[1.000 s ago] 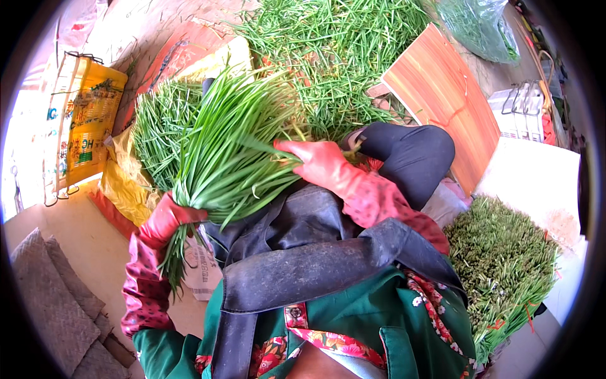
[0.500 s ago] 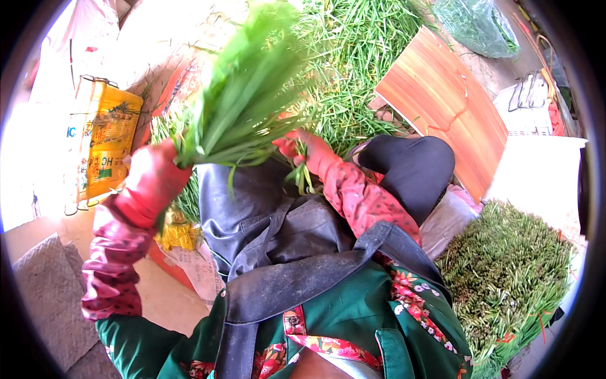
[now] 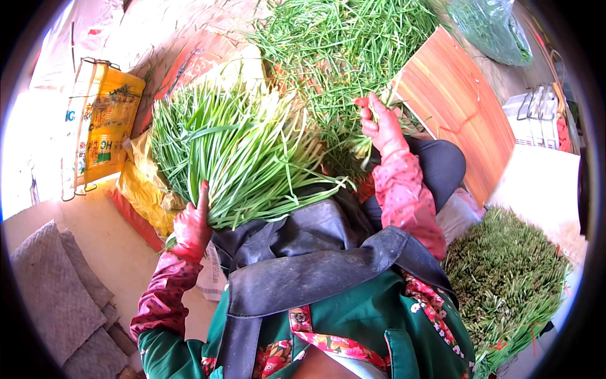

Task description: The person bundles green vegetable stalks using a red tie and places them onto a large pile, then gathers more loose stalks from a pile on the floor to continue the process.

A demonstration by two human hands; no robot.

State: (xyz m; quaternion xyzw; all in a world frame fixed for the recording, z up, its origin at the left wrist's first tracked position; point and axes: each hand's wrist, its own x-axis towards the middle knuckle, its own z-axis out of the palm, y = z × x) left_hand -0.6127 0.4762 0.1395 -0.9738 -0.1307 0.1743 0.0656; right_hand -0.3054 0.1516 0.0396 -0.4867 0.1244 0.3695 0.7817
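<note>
My left hand (image 3: 192,222), in a red glove, closes on the near end of a bunch of green chives (image 3: 259,167), its index finger stretched along the leaves. The bunch lies across my lap and a stack of chives (image 3: 169,140) at the left. Raised at the right, my right hand (image 3: 382,125), also red-gloved, has its fingers closed on a few limp chive scraps (image 3: 362,150) that hang below it. Beyond the hands spreads a loose heap of chives (image 3: 344,47).
A wood-grain board (image 3: 457,107) leans at the right. Tied chive bundles (image 3: 505,271) stand near right, and a clear bag of greens (image 3: 489,28) lies far right. At the left are a yellow container (image 3: 110,123), yellow sacking (image 3: 148,189) and grey mats (image 3: 57,284).
The chive bunch, lifted and blurred before, now rests low on the stack and my lap. My left hand came down and rightward; my right moved away from the bunch, rightward and farther off.
</note>
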